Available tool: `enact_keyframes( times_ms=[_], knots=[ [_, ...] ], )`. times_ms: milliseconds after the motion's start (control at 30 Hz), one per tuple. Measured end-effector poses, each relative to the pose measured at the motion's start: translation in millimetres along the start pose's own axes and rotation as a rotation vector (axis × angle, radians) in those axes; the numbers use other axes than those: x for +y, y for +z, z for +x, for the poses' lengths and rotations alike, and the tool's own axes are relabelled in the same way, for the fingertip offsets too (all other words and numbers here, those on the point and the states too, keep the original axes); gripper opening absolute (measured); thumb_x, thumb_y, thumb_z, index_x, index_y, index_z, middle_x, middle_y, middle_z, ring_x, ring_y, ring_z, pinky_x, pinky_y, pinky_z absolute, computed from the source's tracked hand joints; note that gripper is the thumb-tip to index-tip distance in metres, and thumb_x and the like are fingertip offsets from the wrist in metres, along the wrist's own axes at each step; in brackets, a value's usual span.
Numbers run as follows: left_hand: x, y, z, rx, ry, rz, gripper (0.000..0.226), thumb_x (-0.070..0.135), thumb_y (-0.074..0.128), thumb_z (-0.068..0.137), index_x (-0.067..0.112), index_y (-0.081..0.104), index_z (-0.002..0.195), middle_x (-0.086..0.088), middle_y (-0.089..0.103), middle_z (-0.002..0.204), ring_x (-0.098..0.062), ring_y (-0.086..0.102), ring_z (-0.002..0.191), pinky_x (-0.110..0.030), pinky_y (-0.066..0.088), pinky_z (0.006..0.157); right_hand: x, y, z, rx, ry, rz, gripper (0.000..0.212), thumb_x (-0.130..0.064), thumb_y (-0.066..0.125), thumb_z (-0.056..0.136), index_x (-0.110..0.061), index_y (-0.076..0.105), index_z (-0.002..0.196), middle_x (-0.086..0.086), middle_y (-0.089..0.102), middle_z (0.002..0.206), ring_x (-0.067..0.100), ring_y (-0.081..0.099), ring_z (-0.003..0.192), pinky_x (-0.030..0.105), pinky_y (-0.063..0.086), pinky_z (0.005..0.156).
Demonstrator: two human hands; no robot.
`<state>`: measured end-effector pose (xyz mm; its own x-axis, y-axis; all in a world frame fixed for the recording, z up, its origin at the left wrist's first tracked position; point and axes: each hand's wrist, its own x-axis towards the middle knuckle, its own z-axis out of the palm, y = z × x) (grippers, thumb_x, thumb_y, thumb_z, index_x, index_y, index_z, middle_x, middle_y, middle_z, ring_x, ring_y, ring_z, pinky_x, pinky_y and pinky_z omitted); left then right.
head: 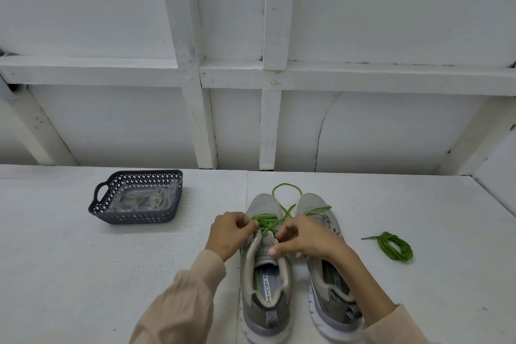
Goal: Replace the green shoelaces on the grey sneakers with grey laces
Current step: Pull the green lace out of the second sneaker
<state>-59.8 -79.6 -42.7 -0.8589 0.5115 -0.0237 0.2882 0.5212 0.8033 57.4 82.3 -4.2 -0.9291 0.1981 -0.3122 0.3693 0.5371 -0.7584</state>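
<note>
Green on grey
Grey fabric sneakers [264,204] with white soles, bright green cord laces [265,220]; dark grey plastic basket [136,217], lattice-patterned; beige fabric sleeves [181,301]; white painted table [83,274].

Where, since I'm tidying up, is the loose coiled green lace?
Head view: the coiled green lace lies on the table, right of the right sneaker, not touching it.

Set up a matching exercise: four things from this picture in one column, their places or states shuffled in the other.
1. basket
2. coiled green lace
3. left sneaker
4. left hand

A. partly laced in green
B. lies alone at the far right
C. far left, holds a clear packet
D. pinches the threaded green lace

Pairs: 1-C, 2-B, 3-A, 4-D
</note>
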Motion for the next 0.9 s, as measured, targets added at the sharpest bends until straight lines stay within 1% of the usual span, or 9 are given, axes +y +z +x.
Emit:
enact_keyframes(
  times_ms=[100, 167, 300, 433, 500, 600, 733, 833, 900],
  knots=[
    [3.3, 1.4, -0.2, 0.129, 0.007, -0.047, 0.020, 0.029, 0.068, 0.086, 0.024, 0.064, 0.067, 0.010, 0.065, 0.070, -0.007, 0.060, 0.073, -0.018, 0.038, 0.063, -0.3, 1.1, -0.7, -0.005, 0.007, -0.003, 0.048, -0.038, 0.088, 0.066, -0.010, 0.069, 0.100, 0.002, 0.071, 0.097, 0.017, 0.069, 0.091, 0.023, 0.056, 0.061],
    [6.5, 6.6, -0.7, 0.126, -0.019, -0.064, 0.021, 0.035, 0.066, 0.086, 0.021, 0.067, 0.071, 0.008, 0.067, 0.073, -0.008, 0.061, 0.075, -0.018, 0.038, 0.064, -0.5, 1.0, -1.7, 0.000, 0.017, -0.004, 0.048, -0.038, 0.088, 0.066, -0.010, 0.069, 0.099, 0.002, 0.071, 0.096, 0.018, 0.069, 0.090, 0.025, 0.058, 0.064],
    [3.2, 14.1, -9.0, 0.067, -0.036, -0.028, 0.024, 0.037, 0.070, 0.082, 0.025, 0.061, 0.064, 0.010, 0.063, 0.062, -0.002, 0.056, 0.062, -0.022, 0.040, 0.061, -4.4, 6.7, -6.3, 0.077, 0.038, -0.137, 0.052, -0.044, 0.082, 0.070, -0.016, 0.067, 0.111, 0.000, 0.070, 0.105, 0.016, 0.066, 0.097, 0.036, 0.054, 0.087],
    [-5.4, 11.1, -9.6, 0.130, 0.006, -0.096, 0.018, 0.028, 0.072, 0.082, 0.025, 0.068, 0.065, 0.007, 0.068, 0.064, -0.006, 0.063, 0.066, -0.029, 0.051, 0.070, -2.2, 57.5, -16.2, 0.209, -0.049, -0.390, 0.045, -0.027, 0.045, 0.098, -0.010, 0.042, 0.139, 0.008, 0.047, 0.140, 0.024, 0.045, 0.129, 0.036, 0.039, 0.105],
    [-4.2, 5.6, -4.1, 0.192, 0.013, -0.150, 0.013, 0.029, 0.073, 0.082, 0.025, 0.072, 0.070, 0.009, 0.071, 0.070, -0.007, 0.065, 0.073, -0.028, 0.052, 0.076, 3.2, 75.9, -22.3, 0.239, -0.036, -0.342, 0.051, -0.021, 0.032, 0.103, -0.010, 0.021, 0.152, 0.007, 0.030, 0.155, 0.020, 0.029, 0.142, 0.030, 0.026, 0.115],
    [-0.4, 1.1, -0.7, 0.180, -0.035, -0.171, 0.022, 0.040, 0.071, 0.082, 0.023, 0.071, 0.068, 0.006, 0.070, 0.066, -0.011, 0.064, 0.070, -0.030, 0.050, 0.075, 7.4, 80.2, -24.6, 0.276, -0.031, -0.207, 0.053, -0.019, 0.029, 0.105, -0.010, 0.013, 0.154, 0.007, 0.022, 0.160, 0.016, 0.021, 0.147, 0.019, 0.014, 0.115],
    [-4.3, 8.1, -12.8, 0.042, -0.079, -0.106, 0.033, 0.049, 0.074, 0.076, 0.019, 0.070, 0.062, 0.006, 0.066, 0.058, -0.009, 0.058, 0.060, -0.024, 0.046, 0.065, 7.4, 81.4, -25.3, 0.286, -0.041, -0.164, 0.052, -0.018, 0.029, 0.105, -0.010, 0.013, 0.154, 0.008, 0.021, 0.160, 0.015, 0.019, 0.147, 0.017, 0.013, 0.114],
    [-6.2, 4.5, -11.0, 0.148, -0.017, -0.163, 0.024, 0.033, 0.077, 0.078, 0.024, 0.068, 0.057, 0.006, 0.069, 0.061, -0.012, 0.065, 0.066, -0.020, 0.048, 0.068, 8.1, 81.5, -25.7, 0.288, -0.055, -0.167, 0.053, -0.017, 0.030, 0.105, -0.010, 0.013, 0.154, 0.007, 0.021, 0.160, 0.016, 0.020, 0.147, 0.018, 0.014, 0.114],
    [-3.6, -2.0, -4.7, 0.254, -0.033, -0.244, 0.023, 0.031, 0.076, 0.078, 0.024, 0.067, 0.059, 0.005, 0.069, 0.064, -0.015, 0.067, 0.067, -0.025, 0.049, 0.071, 9.2, 81.5, -25.6, 0.298, -0.063, -0.168, 0.053, -0.018, 0.031, 0.105, -0.010, 0.015, 0.154, 0.007, 0.023, 0.159, 0.016, 0.023, 0.146, 0.019, 0.017, 0.114]
  ],
)
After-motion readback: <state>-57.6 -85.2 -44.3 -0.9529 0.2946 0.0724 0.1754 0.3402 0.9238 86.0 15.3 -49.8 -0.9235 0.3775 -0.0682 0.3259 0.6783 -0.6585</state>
